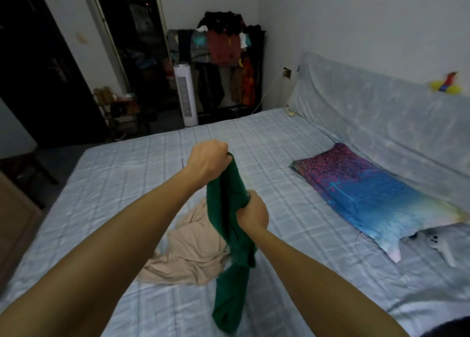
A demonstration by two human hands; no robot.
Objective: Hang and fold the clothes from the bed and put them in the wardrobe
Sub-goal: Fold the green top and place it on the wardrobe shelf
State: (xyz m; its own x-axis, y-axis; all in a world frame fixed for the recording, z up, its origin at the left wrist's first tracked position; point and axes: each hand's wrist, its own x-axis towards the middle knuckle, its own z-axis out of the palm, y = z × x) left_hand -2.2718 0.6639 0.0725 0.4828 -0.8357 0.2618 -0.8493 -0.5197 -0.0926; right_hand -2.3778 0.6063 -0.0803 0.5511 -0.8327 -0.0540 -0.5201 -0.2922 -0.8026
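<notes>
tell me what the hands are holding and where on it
Both hands grip the green garment: the left hand clutches its top end, the right hand a bunched edge lower down. Its lower end trails on the bed.

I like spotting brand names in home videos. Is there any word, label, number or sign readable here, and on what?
None can be read.
Dark green knitted garment held by the left hand and right hand: no label shows.
Beige crumpled cloth: plain.
Purple and blue patterned pillow: pattern only, no letters.
White tower fan: any marking is too blurred.
</notes>
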